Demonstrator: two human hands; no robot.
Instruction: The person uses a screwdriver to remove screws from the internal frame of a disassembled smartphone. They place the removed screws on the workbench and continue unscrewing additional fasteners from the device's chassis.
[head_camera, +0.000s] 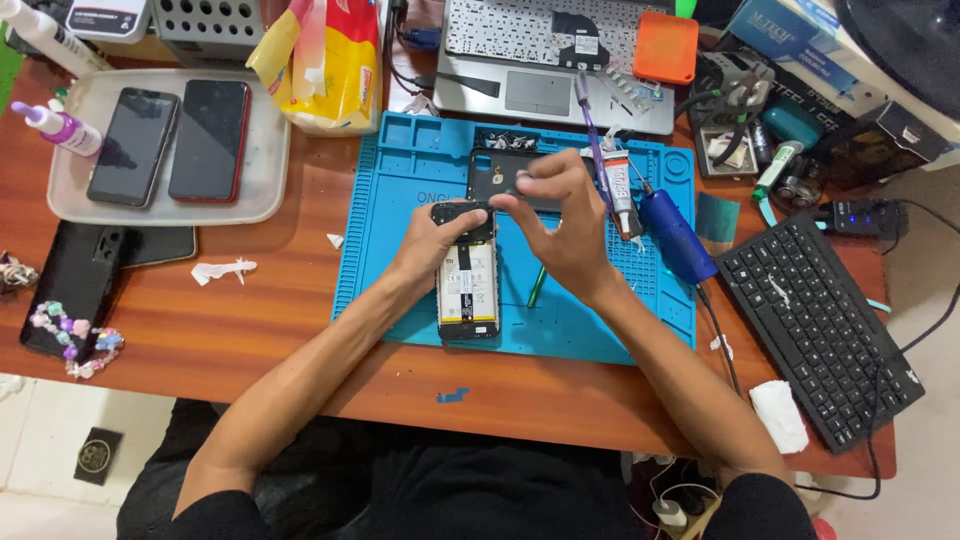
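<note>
With the left hand (440, 235) clamping the opened black phone (468, 290) on the blue silicone mat (400, 180) mid-worktop, the right hand (560, 215) (fingertips pinched at its top edge) should work gently.

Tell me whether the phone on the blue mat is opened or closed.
Opened: the phone lies with its back off, battery exposed, on the blue mat.

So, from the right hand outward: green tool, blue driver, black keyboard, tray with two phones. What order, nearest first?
From the right hand:
1. Green tool, just below it on the mat.
2. Blue driver, to its right.
3. Black keyboard, far right.
4. Tray, far left.
</note>
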